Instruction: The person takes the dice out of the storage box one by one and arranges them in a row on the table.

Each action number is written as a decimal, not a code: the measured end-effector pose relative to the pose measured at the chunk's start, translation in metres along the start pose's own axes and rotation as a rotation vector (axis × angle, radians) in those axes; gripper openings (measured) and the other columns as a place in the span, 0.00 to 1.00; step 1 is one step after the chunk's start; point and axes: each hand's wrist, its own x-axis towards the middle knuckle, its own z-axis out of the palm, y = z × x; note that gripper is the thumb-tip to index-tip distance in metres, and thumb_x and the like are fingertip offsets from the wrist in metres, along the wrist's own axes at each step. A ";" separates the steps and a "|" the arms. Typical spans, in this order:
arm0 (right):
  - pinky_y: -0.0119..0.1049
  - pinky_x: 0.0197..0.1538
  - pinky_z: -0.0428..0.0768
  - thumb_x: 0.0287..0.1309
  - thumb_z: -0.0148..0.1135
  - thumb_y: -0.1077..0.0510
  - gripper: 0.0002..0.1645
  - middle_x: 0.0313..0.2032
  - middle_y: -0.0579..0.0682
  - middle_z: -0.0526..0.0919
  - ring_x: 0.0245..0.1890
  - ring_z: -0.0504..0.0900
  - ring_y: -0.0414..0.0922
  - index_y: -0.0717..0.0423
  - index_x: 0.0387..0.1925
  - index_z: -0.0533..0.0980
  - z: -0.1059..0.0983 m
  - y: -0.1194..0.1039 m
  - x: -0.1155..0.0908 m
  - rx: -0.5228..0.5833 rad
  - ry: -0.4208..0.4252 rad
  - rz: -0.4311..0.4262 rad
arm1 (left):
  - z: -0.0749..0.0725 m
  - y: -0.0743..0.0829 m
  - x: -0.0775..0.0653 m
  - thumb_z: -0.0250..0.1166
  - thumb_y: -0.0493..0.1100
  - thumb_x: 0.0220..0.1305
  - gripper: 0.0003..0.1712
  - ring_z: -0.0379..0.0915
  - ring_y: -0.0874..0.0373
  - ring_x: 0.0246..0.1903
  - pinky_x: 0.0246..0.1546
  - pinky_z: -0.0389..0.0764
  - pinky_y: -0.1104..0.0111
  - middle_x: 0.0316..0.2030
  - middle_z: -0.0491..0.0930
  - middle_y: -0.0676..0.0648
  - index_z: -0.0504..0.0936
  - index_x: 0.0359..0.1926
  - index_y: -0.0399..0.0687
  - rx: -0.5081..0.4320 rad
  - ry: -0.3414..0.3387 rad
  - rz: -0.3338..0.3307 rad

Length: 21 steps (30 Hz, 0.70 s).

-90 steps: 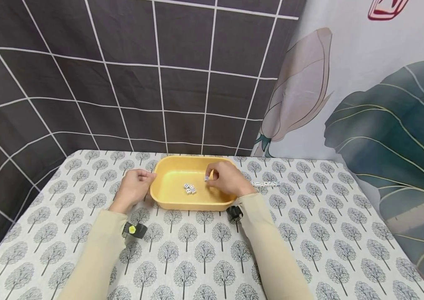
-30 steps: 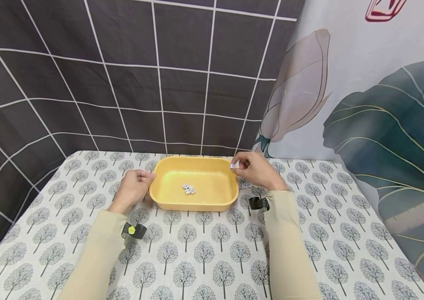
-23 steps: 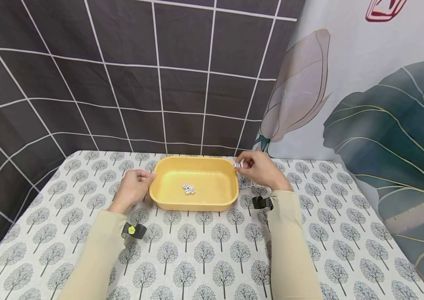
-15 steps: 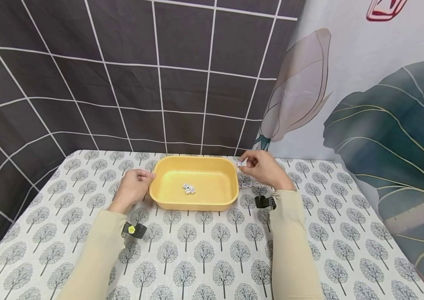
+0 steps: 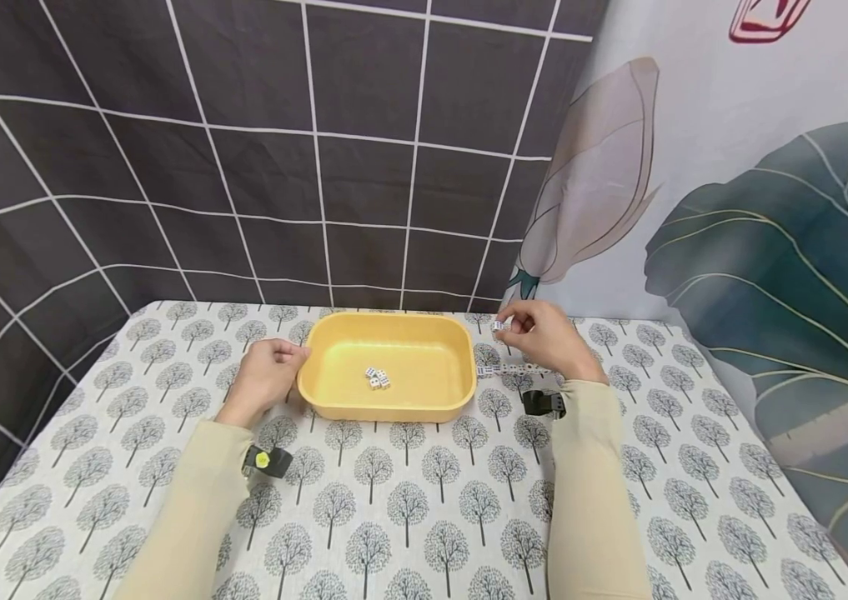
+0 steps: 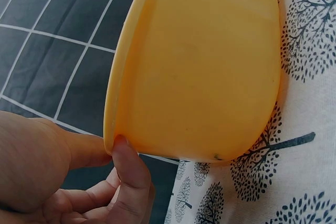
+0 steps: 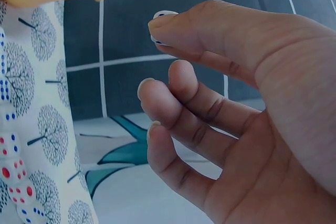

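A yellow plastic basin (image 5: 393, 410) stands on the tree-print cloth. My left hand (image 5: 264, 372) pinches the basin's left rim between thumb and finger, as the left wrist view shows close up. Several white dice (image 5: 378, 378) lie in a small cluster on the basin floor. To the right of the basin, my right hand (image 5: 547, 337) holds a single die (image 5: 499, 327) between thumb and index finger, raised over the cloth. In the right wrist view that die (image 7: 160, 14) is mostly covered by the thumb, and the other fingers are loosely bent.
A row of dice (image 5: 517, 369) with blue and red pips runs rightward from the basin's right side, partly behind my right hand. The patterned tablecloth (image 5: 408, 533) covers the table. A dark gridded curtain (image 5: 258, 167) and a floral curtain (image 5: 754, 250) hang behind.
My right hand has lifted a die out of the basin and carried it over the right rim, farther right. My left hand has stayed on the left rim.
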 end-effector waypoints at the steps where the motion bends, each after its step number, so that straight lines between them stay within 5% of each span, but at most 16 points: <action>1: 0.32 0.35 0.75 0.62 0.67 0.59 0.11 0.31 0.50 0.79 0.33 0.75 0.46 0.56 0.46 0.82 -0.001 0.001 -0.001 -0.001 0.002 0.012 | 0.000 0.000 0.000 0.57 0.47 0.77 0.20 0.76 0.57 0.34 0.35 0.84 0.67 0.45 0.80 0.39 0.77 0.56 0.34 -0.002 0.000 0.000; 21: 0.38 0.41 0.75 0.65 0.66 0.58 0.13 0.31 0.50 0.80 0.32 0.76 0.45 0.57 0.50 0.82 -0.014 0.029 -0.014 -0.044 0.069 0.084 | -0.001 -0.001 0.001 0.57 0.47 0.77 0.20 0.75 0.58 0.33 0.32 0.84 0.68 0.43 0.80 0.41 0.77 0.56 0.34 0.004 -0.002 -0.002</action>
